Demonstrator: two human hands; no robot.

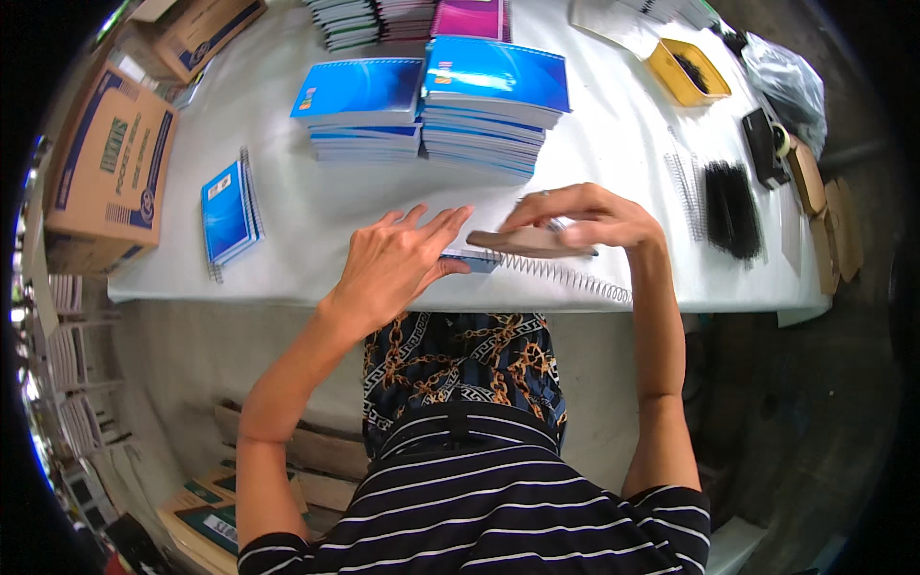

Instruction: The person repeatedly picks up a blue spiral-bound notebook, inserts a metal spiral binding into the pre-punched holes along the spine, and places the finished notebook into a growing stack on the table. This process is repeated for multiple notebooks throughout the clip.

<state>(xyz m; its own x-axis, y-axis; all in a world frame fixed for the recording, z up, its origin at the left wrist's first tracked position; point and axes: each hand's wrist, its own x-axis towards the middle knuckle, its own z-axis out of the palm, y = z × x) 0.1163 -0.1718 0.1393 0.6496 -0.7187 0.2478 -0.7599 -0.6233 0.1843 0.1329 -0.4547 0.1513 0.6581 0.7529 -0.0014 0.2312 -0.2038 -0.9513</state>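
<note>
Near the front edge of the table, my left hand (pixel 398 254) holds a small blue notebook (pixel 474 259), its thumb along the near side and its fingers extended over it. Much of that notebook is hidden by my hands. A metal spiral coil (pixel 565 275) runs from the notebook's edge out to the right, its far end loose. My right hand (pixel 594 218) is closed on a flat, brownish, elongated piece (pixel 525 242), held just above the coil and slightly blurred. Whether that piece touches the coil, I cannot tell.
Two stacks of blue notebooks (pixel 494 81) stand ahead, with pink (pixel 470 19) and other notebooks behind. One spiral-bound blue notebook (pixel 230 213) lies left, near cardboard boxes (pixel 115 158). At right are a yellow tray (pixel 685 75), black coils (pixel 731 209), a black box (pixel 764 149) and a plastic bag (pixel 786 81).
</note>
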